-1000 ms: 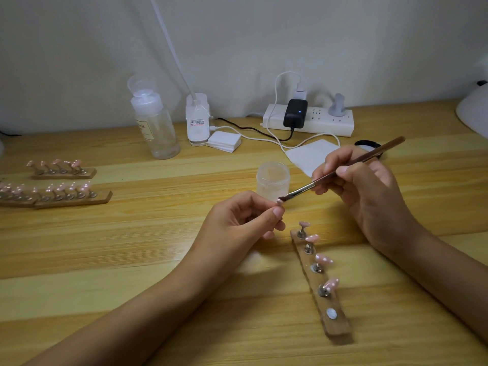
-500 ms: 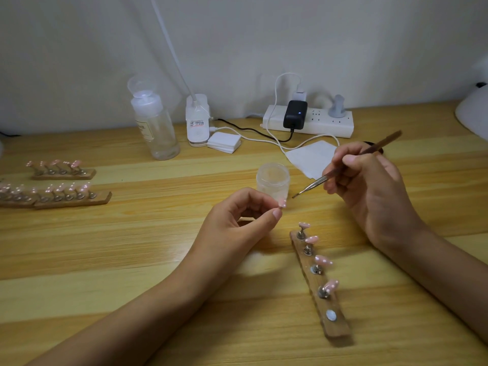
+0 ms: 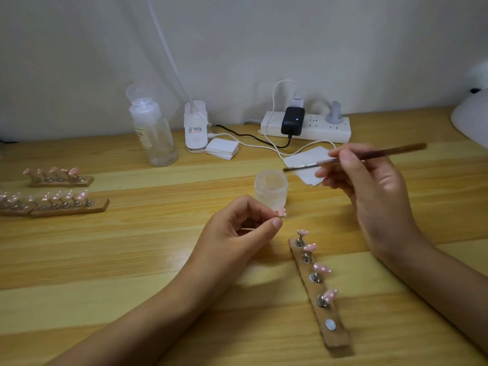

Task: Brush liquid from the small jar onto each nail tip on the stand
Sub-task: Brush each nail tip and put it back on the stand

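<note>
Left hand [image 3: 237, 233] pinches a nail tip [image 3: 282, 212], right hand [image 3: 375, 196] the brush [image 3: 396, 151] — bottle label [image 3: 141, 136] perhaps "NAIL".

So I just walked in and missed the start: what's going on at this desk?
A person is working on pink nail tips. The left hand pinches one nail tip in its fingers, held off the wooden stand. The right hand holds a thin brush with its bristles just above the open small jar. Four more tips sit on the stand, and its nearest mount is bare.
</note>
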Available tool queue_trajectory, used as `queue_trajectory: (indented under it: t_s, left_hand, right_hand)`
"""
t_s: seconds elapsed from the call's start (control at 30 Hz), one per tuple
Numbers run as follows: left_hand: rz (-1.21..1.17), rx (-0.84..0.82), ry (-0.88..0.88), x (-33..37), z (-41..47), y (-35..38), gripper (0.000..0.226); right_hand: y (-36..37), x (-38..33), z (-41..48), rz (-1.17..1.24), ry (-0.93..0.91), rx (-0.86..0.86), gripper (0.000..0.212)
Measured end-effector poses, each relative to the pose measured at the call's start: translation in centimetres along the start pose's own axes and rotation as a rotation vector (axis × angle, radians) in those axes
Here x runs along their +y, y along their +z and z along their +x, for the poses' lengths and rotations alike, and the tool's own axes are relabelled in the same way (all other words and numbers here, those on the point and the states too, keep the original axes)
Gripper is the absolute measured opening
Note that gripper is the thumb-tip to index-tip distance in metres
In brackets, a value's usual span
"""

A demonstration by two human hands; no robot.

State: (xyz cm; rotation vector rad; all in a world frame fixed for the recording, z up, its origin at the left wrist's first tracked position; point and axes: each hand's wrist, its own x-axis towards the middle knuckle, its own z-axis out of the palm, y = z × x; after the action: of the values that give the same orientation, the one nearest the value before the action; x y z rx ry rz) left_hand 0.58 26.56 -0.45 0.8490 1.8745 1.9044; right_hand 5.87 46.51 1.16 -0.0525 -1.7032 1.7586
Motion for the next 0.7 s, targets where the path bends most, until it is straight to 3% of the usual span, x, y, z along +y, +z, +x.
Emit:
queue_trajectory:
  t_s: [0.17,0.33,0.47,0.53,0.63,0.7]
  left_hand:
    - [-0.034,0.021,-0.024,0.2,0.1,0.0,0.004]
    - [-0.039,0.011,-0.037,0.6,-0.1,-0.1,0.009]
    - [-0.058,-0.031,-0.031,0.9,-0.1,-0.1,0.018]
    - [-0.065,-0.032,-0.020,1.2,-0.3,0.0,0.023]
    - [0.022,0.024,0.105,1.8,-1.1,0.3,0.019]
    - [0.219,0.042,0.354,2.1,-1.9,0.8,0.016]
  right_hand:
    - [-0.4,0.2,0.2,-0.165,-0.080,0.054,0.022]
    - [0.0,-0.3,-1.0,-0.284,-0.078,-0.091,0.053]
    - [-1.0,-1.6,-1.2,-0.299,-0.095,-0.014,0.045]
    - [-2.0,-1.6,-0.8,-0.424,-0.103,-0.025,0.037]
    - [-2.9,-0.6,-0.5,-0.731,-0.048,-0.166,0.032]
    - [-3.1,0.3,-0.6,-0.893,-0.006,-0.251,0.036]
